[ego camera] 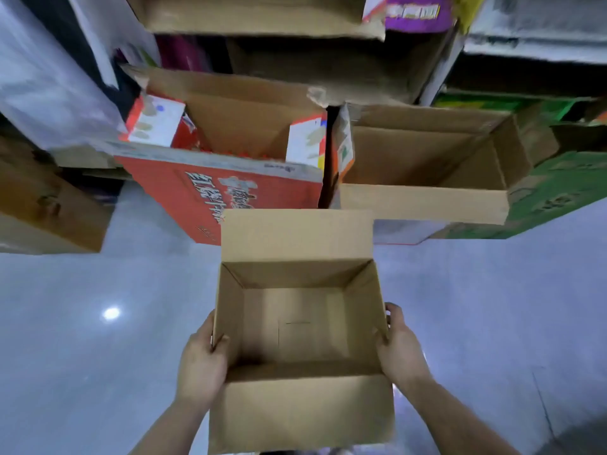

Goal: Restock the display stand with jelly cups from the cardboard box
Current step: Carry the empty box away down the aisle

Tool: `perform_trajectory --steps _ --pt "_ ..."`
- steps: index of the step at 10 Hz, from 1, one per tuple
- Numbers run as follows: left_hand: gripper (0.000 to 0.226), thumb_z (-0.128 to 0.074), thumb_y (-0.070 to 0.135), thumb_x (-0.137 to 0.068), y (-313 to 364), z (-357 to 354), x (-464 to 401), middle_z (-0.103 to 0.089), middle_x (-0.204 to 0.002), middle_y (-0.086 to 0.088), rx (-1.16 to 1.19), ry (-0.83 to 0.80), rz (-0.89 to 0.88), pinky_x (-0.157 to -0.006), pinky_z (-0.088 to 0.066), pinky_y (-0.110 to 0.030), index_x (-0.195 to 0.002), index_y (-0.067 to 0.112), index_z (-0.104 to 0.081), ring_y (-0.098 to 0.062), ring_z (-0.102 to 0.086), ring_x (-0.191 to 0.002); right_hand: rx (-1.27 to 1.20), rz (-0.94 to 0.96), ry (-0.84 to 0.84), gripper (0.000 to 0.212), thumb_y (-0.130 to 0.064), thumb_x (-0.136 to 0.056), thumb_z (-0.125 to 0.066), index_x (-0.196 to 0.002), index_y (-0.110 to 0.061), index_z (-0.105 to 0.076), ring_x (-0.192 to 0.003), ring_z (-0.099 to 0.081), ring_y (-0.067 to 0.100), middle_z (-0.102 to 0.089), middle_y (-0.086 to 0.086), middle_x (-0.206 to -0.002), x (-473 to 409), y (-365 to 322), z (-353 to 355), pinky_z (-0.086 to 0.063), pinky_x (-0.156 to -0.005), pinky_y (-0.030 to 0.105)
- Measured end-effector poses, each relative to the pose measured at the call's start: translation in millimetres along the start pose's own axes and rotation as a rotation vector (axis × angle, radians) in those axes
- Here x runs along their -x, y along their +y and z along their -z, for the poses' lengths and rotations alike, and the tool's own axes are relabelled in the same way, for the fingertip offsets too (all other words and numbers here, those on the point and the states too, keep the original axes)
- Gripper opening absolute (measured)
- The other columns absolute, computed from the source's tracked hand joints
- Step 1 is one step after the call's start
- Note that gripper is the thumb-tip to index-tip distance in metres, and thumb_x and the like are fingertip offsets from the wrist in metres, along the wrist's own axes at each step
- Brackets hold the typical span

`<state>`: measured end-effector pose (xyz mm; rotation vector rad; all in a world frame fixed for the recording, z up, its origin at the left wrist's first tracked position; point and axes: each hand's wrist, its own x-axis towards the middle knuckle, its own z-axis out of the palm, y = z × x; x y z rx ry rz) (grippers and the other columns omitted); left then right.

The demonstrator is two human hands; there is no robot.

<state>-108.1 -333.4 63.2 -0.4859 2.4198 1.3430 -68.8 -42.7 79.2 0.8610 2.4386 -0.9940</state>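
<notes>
The cardboard box (297, 326) is held above the floor (98, 323), open and seemingly empty, no jelly cups being visible inside; its left wall is gripped by the left hand (200, 359), thumb hooked over the rim, and its right wall is clasped by the right hand (399, 348); it is best kept level and set aside; open floor is offered on both sides, while the red carton (223, 198) and an open brown carton (423, 165) crowd the far edge.
</notes>
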Motion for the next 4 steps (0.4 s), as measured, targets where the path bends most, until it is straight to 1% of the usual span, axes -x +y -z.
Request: perform_trajectory --steps 1,2,3,4 --pt "0.054 -0.047 -0.002 -0.085 -44 -38 -41 -0.065 -0.096 0.025 -0.003 0.021 0.009 -0.071 -0.045 -0.025 -0.117 0.041 -0.055 -0.017 -0.062 -0.095 0.016 0.002 -0.009 0.044 -0.006 -0.087 -0.039 -0.125 -0.027 -0.034 -0.073 -0.057 0.024 -0.060 -0.003 -0.093 -46 27 -44 -0.033 -0.049 0.025" --pt "0.052 -0.047 -0.003 -0.086 -76 -62 -64 -0.066 -0.111 0.006 -0.056 0.030 0.035 -0.080 -0.044 -0.030 -0.126 0.031 -0.052 -0.026 -0.060 -0.105 -0.029 -0.017 -0.023 0.042 -0.009 -0.089 -0.038 -0.127 -0.028 -0.033 -0.080 -0.059 0.027 -0.062 0.000 -0.098 -71 48 -71 -0.041 -0.060 0.029" --pt "0.051 -0.049 -0.001 -0.087 -92 -73 -73 -0.063 -0.114 0.004 -0.103 -0.020 0.030 -0.078 -0.041 -0.030 -0.130 0.028 -0.049 -0.022 -0.058 -0.102 -0.044 -0.049 -0.081 0.040 -0.015 -0.093 -0.040 -0.132 -0.023 -0.033 -0.084 -0.059 0.025 -0.061 0.000 -0.106 -83 58 -87 -0.043 -0.067 0.029" --pt "0.044 -0.059 0.012 -0.088 -85 -66 -69 -0.063 -0.112 0.006 -0.057 -0.064 0.047 -0.078 -0.043 -0.029 -0.125 0.034 -0.049 -0.017 -0.057 -0.100 -0.154 -0.102 -0.151 0.045 -0.025 -0.090 -0.057 -0.130 -0.018 -0.038 -0.092 -0.059 0.022 -0.057 -0.001 -0.105 -79 56 -74 -0.050 -0.077 0.033"
